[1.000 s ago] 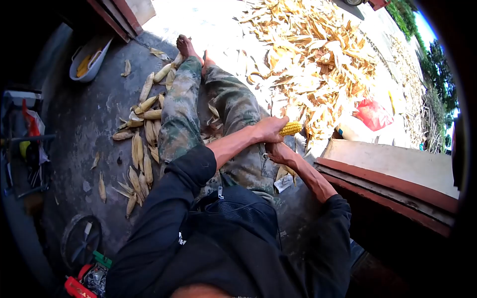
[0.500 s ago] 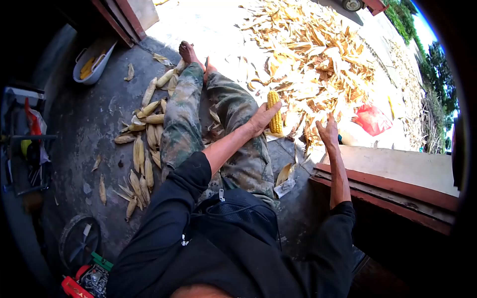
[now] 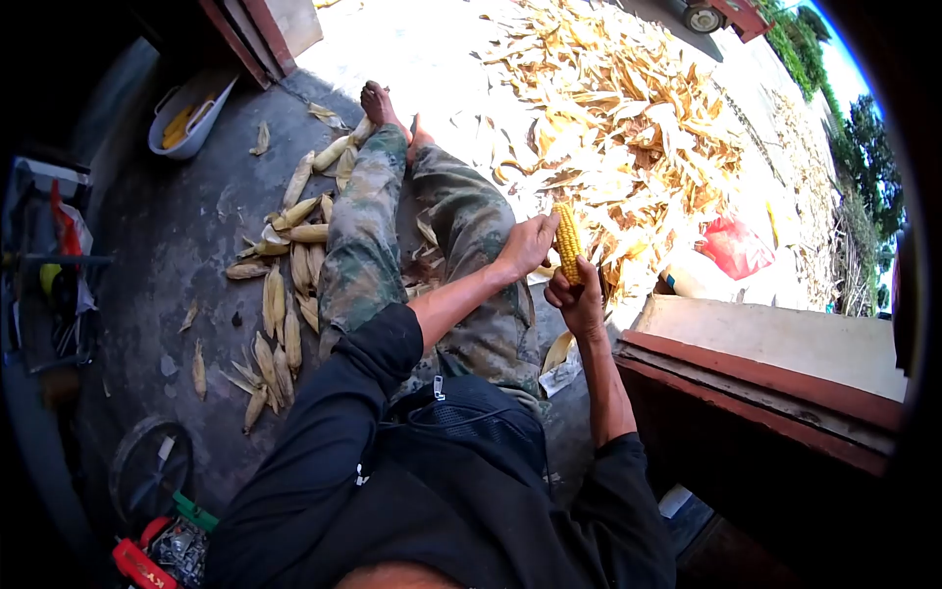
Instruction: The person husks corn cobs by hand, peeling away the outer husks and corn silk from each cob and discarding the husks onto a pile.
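Note:
A bare yellow ear of corn (image 3: 567,241), its husk off, is held upright and slightly tilted between my hands. My left hand (image 3: 530,245) is closed against its upper left side, the fingertips partly hidden. Around the lower end wraps my right hand (image 3: 579,299), fingers curled and thumb along the cob. On the floor left of my legs lie several ears still in their husks (image 3: 275,304). Beyond my hands spreads a large heap of dry husks (image 3: 628,118).
A white tub (image 3: 201,123) with yellow ears stands at the upper left. To the right runs a door frame's red-brown sill (image 3: 765,368), with a red bag (image 3: 736,247) beyond it. A wheel (image 3: 152,466) and red machine (image 3: 147,564) sit at lower left.
My right hand has come in from the right, where it was open, and closed on the ear's lower end. The ear has moved slightly right and down with my left hand.

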The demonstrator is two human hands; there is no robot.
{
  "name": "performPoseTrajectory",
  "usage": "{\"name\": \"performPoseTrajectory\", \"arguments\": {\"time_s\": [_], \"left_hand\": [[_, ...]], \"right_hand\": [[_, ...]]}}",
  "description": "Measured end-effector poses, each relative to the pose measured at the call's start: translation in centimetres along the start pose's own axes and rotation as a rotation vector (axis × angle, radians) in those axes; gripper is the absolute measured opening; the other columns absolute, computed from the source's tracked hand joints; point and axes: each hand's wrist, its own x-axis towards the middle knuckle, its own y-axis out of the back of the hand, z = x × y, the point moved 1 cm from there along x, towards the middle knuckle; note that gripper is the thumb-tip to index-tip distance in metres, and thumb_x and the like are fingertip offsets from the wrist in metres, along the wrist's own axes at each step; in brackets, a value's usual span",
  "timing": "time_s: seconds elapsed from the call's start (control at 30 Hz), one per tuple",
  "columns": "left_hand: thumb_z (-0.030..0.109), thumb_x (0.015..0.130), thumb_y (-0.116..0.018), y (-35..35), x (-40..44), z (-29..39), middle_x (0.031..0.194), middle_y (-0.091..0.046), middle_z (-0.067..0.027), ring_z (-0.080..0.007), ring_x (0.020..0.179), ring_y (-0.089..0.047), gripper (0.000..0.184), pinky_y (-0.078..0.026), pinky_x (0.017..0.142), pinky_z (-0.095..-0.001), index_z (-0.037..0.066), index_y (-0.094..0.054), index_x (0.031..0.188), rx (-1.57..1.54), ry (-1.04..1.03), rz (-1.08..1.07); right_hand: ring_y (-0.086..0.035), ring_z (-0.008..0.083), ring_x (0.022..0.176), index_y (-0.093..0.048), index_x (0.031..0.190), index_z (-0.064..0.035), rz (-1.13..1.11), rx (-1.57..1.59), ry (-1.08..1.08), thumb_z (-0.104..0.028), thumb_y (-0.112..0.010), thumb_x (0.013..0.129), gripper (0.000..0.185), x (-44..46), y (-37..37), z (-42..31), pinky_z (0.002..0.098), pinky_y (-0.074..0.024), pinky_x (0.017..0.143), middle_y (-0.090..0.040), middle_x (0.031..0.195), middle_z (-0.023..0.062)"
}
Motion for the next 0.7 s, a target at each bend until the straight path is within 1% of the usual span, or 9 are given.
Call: {"name": "performPoseTrajectory", "arguments": {"time_s": [0.03,0.2,0.27,0.37,0.4,0.47,0.6,0.63,0.7], "left_hand": [[0.040,0.102,-0.047,-0.4,-0.3,0.1,0.060,-0.056,-0.0036,-0.0111,0.044,-0.053,0.047,-0.043,0.042,-0.0277,-0.001,-0.055,0.079,-0.014,-0.025,0.003],[0.034,0.102,-0.048,1.1,-1.0,0.3,0.060,-0.049,-0.0005,-0.0078,0.042,-0.047,0.040,-0.042,0.041,-0.0251,0.004,-0.053,0.076,-0.171,0.016,-0.115],[0.034,0.102,-0.048,2.4,-1.7,1.0,0.062,-0.047,0.0005,-0.0081,0.044,-0.046,0.039,-0.045,0.043,-0.0240,0.005,-0.050,0.075,-0.415,0.102,-0.125],[0.033,0.102,-0.048,5.9,-2.2,2.8,0.064,-0.047,0.0008,-0.0072,0.048,-0.046,0.038,-0.050,0.049,-0.0273,0.007,-0.050,0.074,-0.425,0.017,-0.093],[0.034,0.101,-0.050,7.5,-2.1,1.5,0.067,-0.050,-0.0009,-0.0092,0.049,-0.053,0.038,-0.049,0.047,-0.0263,0.005,-0.050,0.077,-0.416,-0.028,-0.075],[0.031,0.100,-0.051,11.4,-2.4,0.6,0.069,-0.049,-0.0007,-0.0077,0.054,-0.051,0.032,-0.052,0.049,-0.0282,0.006,-0.049,0.080,-0.464,-0.029,-0.003],[0.031,0.099,-0.052,17.2,-8.5,-4.4,0.068,-0.049,0.0001,-0.0075,0.051,-0.050,0.028,-0.051,0.046,-0.0259,0.006,-0.050,0.087,-0.414,0.073,0.265],[0.030,0.099,-0.053,17.9,-9.2,-6.0,0.069,-0.050,0.0003,-0.0068,0.052,-0.049,0.026,-0.052,0.048,-0.0263,0.006,-0.051,0.090,-0.421,0.119,0.303],[0.029,0.098,-0.057,17.9,-10.0,-7.4,0.072,-0.051,0.0001,-0.0067,0.054,-0.050,0.024,-0.053,0.051,-0.0270,0.005,-0.052,0.096,-0.375,0.166,0.327]], "right_hand": [[-0.028,0.0063,0.043,-0.052,0.110,-0.0029,-0.013,0.056,-0.041,-0.043,-0.045,0.095,0.043,-0.2,0.2,-0.2,0.0243,-0.0300,0.045,-0.037,0.058,-0.0050],[-0.027,0.0061,0.043,-0.053,0.125,0.0005,-0.031,0.219,-0.066,-0.044,-0.043,0.096,0.054,-0.5,1.8,0.7,0.0245,-0.0304,0.045,-0.033,0.057,-0.0053],[-0.031,0.0064,0.045,-0.055,0.121,-0.0012,0.023,0.265,-0.045,-0.044,-0.045,0.095,0.051,-0.2,2.8,1.4,0.0254,-0.0335,0.049,-0.039,0.059,-0.0039],[-0.046,0.0103,0.056,-0.058,0.112,-0.0070,0.200,0.111,-0.089,-0.042,-0.054,0.092,0.040,1.2,5.7,2.6,0.0304,-0.0437,0.059,-0.058,0.075,0.0024],[-0.050,0.0124,0.058,-0.058,0.106,-0.0083,0.241,0.072,-0.152,-0.042,-0.057,0.090,0.038,1.5,7.7,3.7,0.0325,-0.0472,0.062,-0.059,0.076,0.0030],[-0.051,0.0150,0.058,-0.056,0.098,-0.0102,0.332,0.021,-0.258,-0.038,-0.060,0.089,0.029,2.6,11.1,6.0,0.0343,-0.0478,0.060,-0.058,0.074,0.0049],[-0.047,0.0166,0.051,-0.053,0.094,-0.0099,0.462,-0.021,-0.566,-0.036,-0.065,0.085,0.030,0.8,19.0,10.9,0.0330,-0.0433,0.051,-0.049,0.067,0.0050],[-0.042,0.0132,0.046,-0.053,0.092,-0.0160,0.464,-0.111,-0.621,-0.039,-0.058,0.089,0.024,1.8,19.8,10.8,0.0305,-0.0413,0.049,-0.045,0.061,-0.0003],[-0.041,0.0130,0.044,-0.053,0.092,-0.0155,0.406,-0.271,-0.633,-0.041,-0.058,0.089,0.026,5.0,19.0,8.7,0.0309,-0.0391,0.046,-0.043,0.059,-0.0007]]}}
